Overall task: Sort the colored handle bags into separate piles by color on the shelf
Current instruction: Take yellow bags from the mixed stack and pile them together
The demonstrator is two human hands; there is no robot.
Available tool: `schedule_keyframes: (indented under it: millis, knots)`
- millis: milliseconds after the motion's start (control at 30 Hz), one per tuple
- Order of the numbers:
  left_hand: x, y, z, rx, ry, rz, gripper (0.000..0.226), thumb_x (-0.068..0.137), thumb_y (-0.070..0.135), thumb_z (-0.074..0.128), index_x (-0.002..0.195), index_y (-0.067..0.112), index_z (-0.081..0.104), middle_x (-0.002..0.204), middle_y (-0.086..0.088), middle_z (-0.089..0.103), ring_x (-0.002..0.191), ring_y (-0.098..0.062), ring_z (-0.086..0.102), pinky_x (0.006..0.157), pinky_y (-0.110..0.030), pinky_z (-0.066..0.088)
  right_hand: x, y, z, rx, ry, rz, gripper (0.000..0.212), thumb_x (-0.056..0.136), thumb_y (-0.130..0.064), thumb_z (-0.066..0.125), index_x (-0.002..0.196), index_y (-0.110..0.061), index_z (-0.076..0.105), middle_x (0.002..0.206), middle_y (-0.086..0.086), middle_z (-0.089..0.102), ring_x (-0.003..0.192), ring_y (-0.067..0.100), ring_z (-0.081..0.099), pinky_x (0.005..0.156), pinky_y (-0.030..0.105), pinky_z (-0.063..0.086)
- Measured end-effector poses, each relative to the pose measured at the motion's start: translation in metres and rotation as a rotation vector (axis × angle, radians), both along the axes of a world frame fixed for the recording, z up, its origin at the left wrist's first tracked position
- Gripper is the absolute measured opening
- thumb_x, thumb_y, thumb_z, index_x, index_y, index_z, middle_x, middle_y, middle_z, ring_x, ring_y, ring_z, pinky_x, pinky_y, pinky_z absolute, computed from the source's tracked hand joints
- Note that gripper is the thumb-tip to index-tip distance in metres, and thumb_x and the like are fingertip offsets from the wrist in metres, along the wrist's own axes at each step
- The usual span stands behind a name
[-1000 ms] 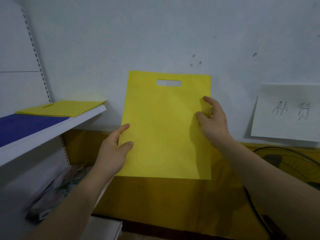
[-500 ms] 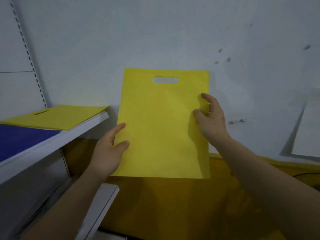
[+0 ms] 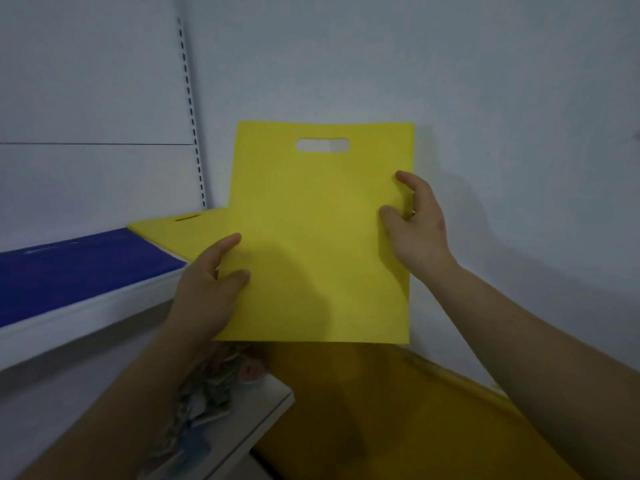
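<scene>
Shelf (image 3: 86, 318) at left edge carries blue bag pile (image 3: 69, 268), yellow pile (image 3: 173, 230) just beside it. Left hand (image 3: 207, 289) pinches lower left edge of yellow bag (image 3: 318, 237), held upright at frame centre, handle slot at top. Right hand (image 3: 420, 225) pinches its right edge, fingers curled.

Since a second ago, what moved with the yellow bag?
The held yellow bag moved left toward the shelf, and its edge now covers part of the yellow pile there. Nothing was grabbed or let go: the left hand and right hand still pinch its sides the same way. The blue pile stayed put.
</scene>
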State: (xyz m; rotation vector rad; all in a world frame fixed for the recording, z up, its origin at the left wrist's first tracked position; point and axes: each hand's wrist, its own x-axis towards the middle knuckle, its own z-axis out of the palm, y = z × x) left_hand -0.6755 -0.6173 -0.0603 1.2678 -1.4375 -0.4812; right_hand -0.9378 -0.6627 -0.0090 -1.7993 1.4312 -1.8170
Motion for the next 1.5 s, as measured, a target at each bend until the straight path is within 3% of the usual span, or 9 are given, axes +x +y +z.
schedule_keyframes:
  millis: [167,367,433,567,667,767,900,1033,1500]
  knots:
    - [0.025,-0.003,0.01,0.012,-0.005,0.143,0.05,0.093,0.013,0.055,0.136,0.035,0.042,0.141,-0.002,0.044,0.12,-0.023,0.047,0.091,-0.034,0.041,0.038,-0.052,0.005,0.012,-0.002,0.165,0.051,0.091,-0.015,0.056,0.137,-0.03,0.041,0.122,-0.015,0.045,0.105,0.004,0.047,0.087,0.018,0.038]
    - [0.059,-0.017,0.023,0.003,0.013,0.293,0.05,0.094,0.012,0.055,0.139,0.03,0.042,0.117,0.009,0.046,0.076,0.005,0.047,0.059,-0.007,0.037,0.092,-0.107,0.012,0.013,-0.002,0.301,0.051,0.091,-0.014,0.057,0.137,-0.027,0.041,0.129,-0.008,0.046,0.106,0.008,0.047,0.085,0.019,0.04]
    - [0.071,-0.023,0.026,-0.001,0.024,0.31,0.05,0.093,0.011,0.055,0.138,0.03,0.043,0.116,0.01,0.046,0.077,0.008,0.047,0.062,-0.009,0.038,0.11,-0.125,0.017,0.012,0.024,0.327,0.051,0.092,-0.015,0.056,0.138,-0.027,0.04,0.132,-0.006,0.046,0.106,0.011,0.049,0.082,0.018,0.04]
    - [0.093,-0.044,0.038,-0.002,0.027,0.368,0.052,0.092,0.011,0.057,0.139,0.028,0.043,0.132,0.004,0.047,0.095,-0.009,0.048,0.083,-0.024,0.037,0.146,-0.16,0.029,-0.001,0.061,0.362,0.051,0.092,-0.014,0.055,0.139,-0.027,0.039,0.132,-0.002,0.048,0.096,0.01,0.048,0.068,0.011,0.036]
    - [0.109,-0.06,0.044,0.031,0.003,0.373,0.055,0.09,0.013,0.059,0.14,0.028,0.041,0.139,0.0,0.045,0.102,-0.013,0.047,0.086,-0.027,0.038,0.167,-0.185,0.037,0.005,0.112,0.355,0.05,0.093,-0.017,0.054,0.14,-0.028,0.038,0.134,0.0,0.047,0.096,0.011,0.045,0.073,0.015,0.036]
    - [0.121,-0.072,0.043,0.097,0.012,0.345,0.061,0.09,0.015,0.061,0.143,0.027,0.035,0.141,0.001,0.043,0.105,-0.016,0.049,0.085,-0.03,0.04,0.186,-0.206,0.04,0.022,0.183,0.368,0.05,0.096,-0.017,0.051,0.141,-0.028,0.036,0.121,-0.002,0.047,0.091,0.017,0.049,0.059,0.013,0.036]
    - [0.125,-0.089,0.048,0.194,-0.118,0.409,0.07,0.088,0.019,0.063,0.148,0.023,0.026,0.149,-0.003,0.033,0.127,-0.024,0.041,0.098,-0.034,0.036,0.21,-0.231,0.04,0.001,0.338,0.367,0.05,0.095,-0.017,0.051,0.142,-0.025,0.035,0.118,0.002,0.052,0.088,0.022,0.055,0.07,0.023,0.038]
    - [0.119,-0.103,0.052,0.305,-0.261,0.412,0.074,0.089,0.026,0.063,0.15,0.021,0.02,0.154,-0.004,0.025,0.134,-0.025,0.034,0.1,-0.031,0.033,0.225,-0.261,0.034,0.001,0.566,0.374,0.053,0.094,-0.016,0.051,0.143,-0.018,0.033,0.14,0.011,0.044,0.123,0.03,0.045,0.098,0.033,0.036]
    - [0.116,-0.132,0.039,0.685,-0.558,0.453,0.067,0.091,0.051,0.051,0.147,0.021,0.029,0.152,-0.003,0.03,0.136,-0.022,0.035,0.105,-0.03,0.03,0.242,-0.315,0.002,0.14,1.108,0.316,0.047,0.098,-0.02,0.041,0.144,-0.016,0.03,0.141,0.016,0.032,0.119,0.036,0.046,0.095,0.04,0.044]
